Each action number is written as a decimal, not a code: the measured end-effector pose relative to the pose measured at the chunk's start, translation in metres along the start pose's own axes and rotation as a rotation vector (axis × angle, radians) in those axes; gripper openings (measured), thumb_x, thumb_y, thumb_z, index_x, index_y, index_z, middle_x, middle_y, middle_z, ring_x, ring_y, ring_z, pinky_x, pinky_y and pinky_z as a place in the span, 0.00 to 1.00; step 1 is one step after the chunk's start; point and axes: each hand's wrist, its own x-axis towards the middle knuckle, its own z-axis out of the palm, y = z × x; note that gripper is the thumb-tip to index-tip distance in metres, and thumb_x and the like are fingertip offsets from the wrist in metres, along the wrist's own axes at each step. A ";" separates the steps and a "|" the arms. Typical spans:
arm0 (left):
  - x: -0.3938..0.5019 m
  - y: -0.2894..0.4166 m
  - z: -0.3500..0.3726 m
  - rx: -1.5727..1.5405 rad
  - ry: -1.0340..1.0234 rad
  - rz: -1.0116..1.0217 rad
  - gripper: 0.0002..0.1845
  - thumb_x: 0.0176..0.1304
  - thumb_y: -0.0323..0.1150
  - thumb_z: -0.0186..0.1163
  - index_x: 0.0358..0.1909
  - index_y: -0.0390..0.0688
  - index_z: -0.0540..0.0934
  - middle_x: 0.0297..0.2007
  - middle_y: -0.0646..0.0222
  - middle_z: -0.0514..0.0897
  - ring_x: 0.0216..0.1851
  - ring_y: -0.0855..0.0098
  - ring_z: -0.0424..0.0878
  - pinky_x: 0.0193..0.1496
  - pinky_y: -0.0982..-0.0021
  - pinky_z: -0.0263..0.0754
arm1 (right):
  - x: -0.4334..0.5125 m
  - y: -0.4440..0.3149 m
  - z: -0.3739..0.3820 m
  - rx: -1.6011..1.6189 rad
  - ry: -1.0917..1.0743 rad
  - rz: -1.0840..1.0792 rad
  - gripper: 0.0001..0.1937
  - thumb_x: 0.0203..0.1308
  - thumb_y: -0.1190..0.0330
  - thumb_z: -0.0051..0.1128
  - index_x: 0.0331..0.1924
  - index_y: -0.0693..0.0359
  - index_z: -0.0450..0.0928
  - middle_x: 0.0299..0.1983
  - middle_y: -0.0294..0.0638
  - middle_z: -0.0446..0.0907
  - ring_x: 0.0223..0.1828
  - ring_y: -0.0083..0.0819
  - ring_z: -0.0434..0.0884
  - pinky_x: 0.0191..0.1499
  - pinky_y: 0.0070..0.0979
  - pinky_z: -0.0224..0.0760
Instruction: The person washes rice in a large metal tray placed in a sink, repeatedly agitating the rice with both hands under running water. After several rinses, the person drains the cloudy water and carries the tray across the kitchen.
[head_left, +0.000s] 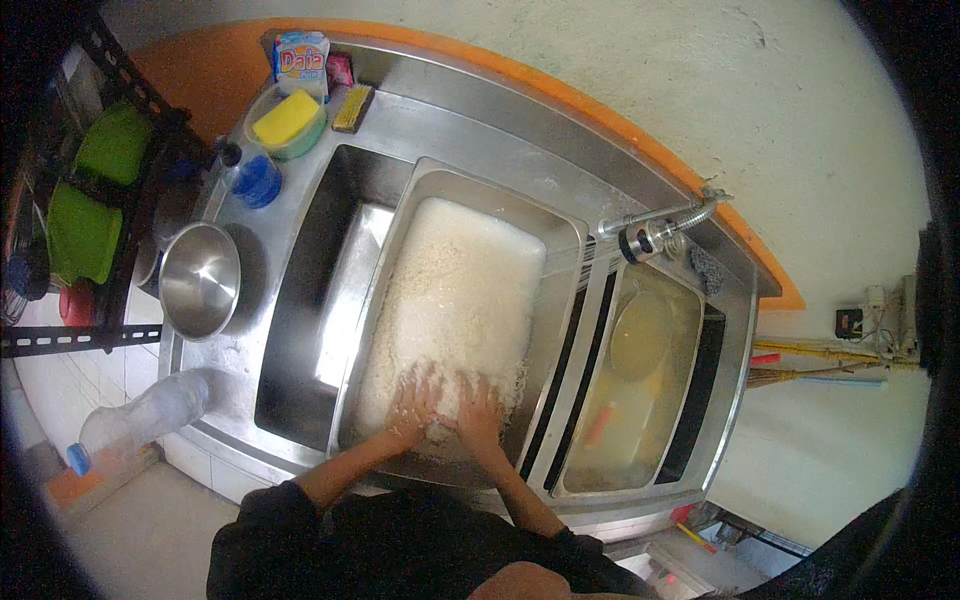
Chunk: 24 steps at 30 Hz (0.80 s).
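Note:
White rice grains in cloudy water lie in a deep rectangular stainless-steel pan, set over a double sink. At the near end of the pan, my left hand presses into the wet rice with fingers spread and grains stuck to the skin. Close beside it, on the right, my right hand also has its fingers apart and pushed into the rice. The fingertips of both are partly covered by grains. From the spray tap at the right, thin jets of water run into the pan.
Right of the pan, a second steel pan holds cloudy yellowish water and submerged items. On the left counter stand a steel bowl, a plastic bottle, a blue-filled bottle, a tub with a yellow sponge, and a scrubbing brush.

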 end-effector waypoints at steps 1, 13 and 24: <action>0.007 0.001 -0.015 -0.072 -0.171 -0.060 0.35 0.67 0.45 0.48 0.71 0.40 0.53 0.72 0.44 0.42 0.71 0.37 0.42 0.71 0.40 0.34 | 0.005 -0.006 -0.009 0.020 0.009 0.033 0.45 0.49 0.48 0.65 0.71 0.47 0.53 0.68 0.61 0.55 0.66 0.65 0.57 0.66 0.59 0.47; 0.134 -0.067 -0.044 0.113 -0.118 -0.280 0.36 0.64 0.32 0.49 0.74 0.52 0.48 0.72 0.56 0.51 0.72 0.57 0.53 0.71 0.46 0.42 | 0.155 0.089 -0.006 -0.280 0.010 -0.080 0.28 0.62 0.56 0.47 0.64 0.61 0.64 0.69 0.57 0.54 0.68 0.53 0.57 0.66 0.56 0.48; 0.012 -0.022 0.069 -0.411 -0.106 -0.486 0.37 0.60 0.41 0.55 0.71 0.42 0.56 0.71 0.50 0.50 0.72 0.51 0.47 0.72 0.46 0.31 | 0.023 0.079 0.101 0.936 -0.184 0.369 0.40 0.65 0.44 0.44 0.72 0.62 0.47 0.72 0.51 0.49 0.70 0.46 0.55 0.69 0.40 0.49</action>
